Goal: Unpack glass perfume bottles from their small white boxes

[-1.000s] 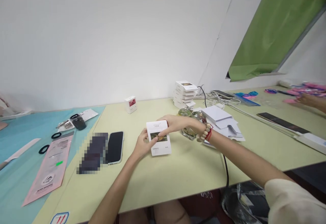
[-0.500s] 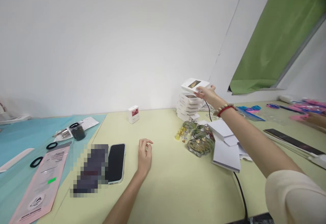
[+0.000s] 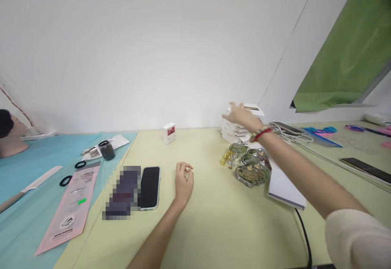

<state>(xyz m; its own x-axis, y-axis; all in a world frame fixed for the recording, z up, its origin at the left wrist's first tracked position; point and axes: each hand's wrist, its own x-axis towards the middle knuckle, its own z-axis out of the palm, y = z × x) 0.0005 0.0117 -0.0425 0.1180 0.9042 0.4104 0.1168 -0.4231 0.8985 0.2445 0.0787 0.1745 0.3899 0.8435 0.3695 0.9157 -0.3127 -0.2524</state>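
Observation:
My right hand (image 3: 240,116) is stretched over the stack of white boxes (image 3: 229,132) by the wall, fingers apart and slightly blurred. The top white box (image 3: 255,109) lies partly behind this hand, out of its grip. My left hand (image 3: 184,183) rests on the table with loosely curled fingers and holds nothing. To its left lies a smartphone (image 3: 149,187), screen dark. Several coiled items in clear packaging (image 3: 253,174), with small yellow pieces (image 3: 226,159) beside them, lie in front of the stack. My right forearm passes over another white box (image 3: 285,187).
A small white box (image 3: 169,133) stands near the wall. Left are a pixelated dark object (image 3: 124,191), a pink packet (image 3: 71,212), a dark jar (image 3: 106,151), black rings (image 3: 80,164), a knife-like tool (image 3: 42,179) and a mannequin head (image 3: 12,134). Cables (image 3: 305,236) run on the right.
My right hand has let go of the white box, now on the stack, and its fingers have spread. My left hand stays on the table. The view has turned left.

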